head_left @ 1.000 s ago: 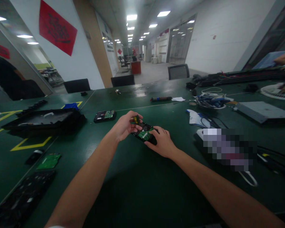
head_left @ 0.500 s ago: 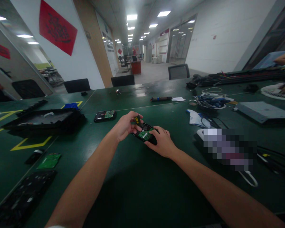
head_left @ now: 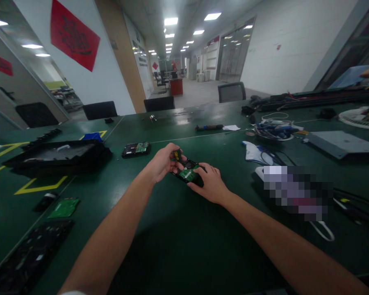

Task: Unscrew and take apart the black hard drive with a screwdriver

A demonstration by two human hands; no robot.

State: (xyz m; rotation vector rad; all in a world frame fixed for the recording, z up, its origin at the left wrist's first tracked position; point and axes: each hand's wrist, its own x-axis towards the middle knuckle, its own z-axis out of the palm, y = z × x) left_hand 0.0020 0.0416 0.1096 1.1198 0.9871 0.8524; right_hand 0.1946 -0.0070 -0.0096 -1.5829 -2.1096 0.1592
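Black rectangular device (head_left: 190, 165) with green circuit board (head_left: 189, 175) lies slantwise; left hand (head_left: 167, 162) pinches a small black-and-yellow piece (head_left: 177, 155) by its left end, right hand (head_left: 211, 181) clasps its right.

Dark-clothed person gone from left; chair (head_left: 37, 114) uncovered.

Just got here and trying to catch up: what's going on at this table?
A person's left hand holds a small dark-and-yellow piece just above an opened black device with a green circuit board. Their right hand holds the device's right end. A similar device lies to the left on the green table.
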